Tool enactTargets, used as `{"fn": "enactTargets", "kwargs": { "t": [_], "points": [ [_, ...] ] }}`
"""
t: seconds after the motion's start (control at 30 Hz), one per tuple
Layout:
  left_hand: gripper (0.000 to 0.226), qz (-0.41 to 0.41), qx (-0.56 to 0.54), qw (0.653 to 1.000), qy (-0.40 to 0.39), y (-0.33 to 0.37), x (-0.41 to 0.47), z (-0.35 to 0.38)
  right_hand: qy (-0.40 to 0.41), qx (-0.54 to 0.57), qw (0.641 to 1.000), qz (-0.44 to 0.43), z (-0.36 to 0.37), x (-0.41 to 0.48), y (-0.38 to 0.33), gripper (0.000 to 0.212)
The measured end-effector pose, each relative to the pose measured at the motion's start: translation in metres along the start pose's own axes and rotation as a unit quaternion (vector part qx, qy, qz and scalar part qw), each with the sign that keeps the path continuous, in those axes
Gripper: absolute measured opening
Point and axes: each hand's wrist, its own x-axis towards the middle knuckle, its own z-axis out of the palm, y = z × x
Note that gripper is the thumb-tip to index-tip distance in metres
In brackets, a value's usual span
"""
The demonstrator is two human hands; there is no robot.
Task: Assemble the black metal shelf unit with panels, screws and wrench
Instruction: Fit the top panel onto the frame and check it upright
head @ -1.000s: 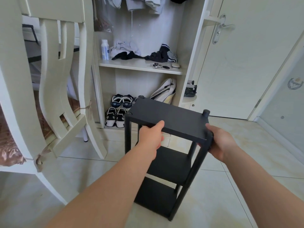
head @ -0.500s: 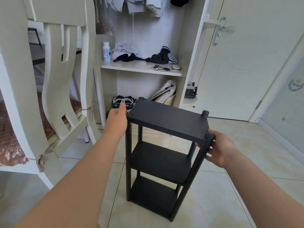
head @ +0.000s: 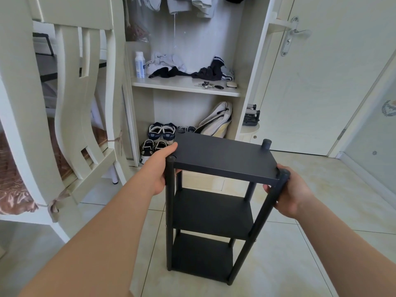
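left hand partly hidden behind shelf unit, hanging clothes cropped at top

Home bedrm; wardrobe, shoes

Matt black shelf unit, panels finely grained, posts smooth. floor tiles pale, glossy, reflective. chair cream-painted wood, semi-gloss; its cushion shiny satin-like brown cloth. door handle polished metal. clothes soft matt fabric.
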Motion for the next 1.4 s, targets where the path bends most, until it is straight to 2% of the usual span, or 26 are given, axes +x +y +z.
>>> {"fn": "enactTargets", "kwargs": {
  "t": [0.33,0.67,0.9,1.27,1.4],
  "points": [
    [0.011,-0.04,0.011,0.999,0.004,0.006,0.008,0.002,0.025,0.037,0.999,0.014,0.003,0.015,0.001,0.019],
    [0.013,-0.05,0.001,0.999,0.0,0.004,0.01,0.0,0.029,0.044,0.998,0.033,0.003,0.018,0.002,0.011],
    [0.028,-0.057,0.01,0.998,0.008,0.003,0.013,-0.006,0.034,0.036,0.998,0.041,0.0,0.02,0.003,0.011],
    [0.015,-0.063,-0.014,0.998,0.022,-0.007,0.008,-0.001,0.024,0.03,0.999,0.037,-0.004,0.029,0.007,0.008],
    [0.018,-0.065,-0.011,0.997,0.025,-0.008,0.012,-0.005,0.025,0.03,0.999,0.035,-0.004,0.03,0.007,0.009]
  ]
}}
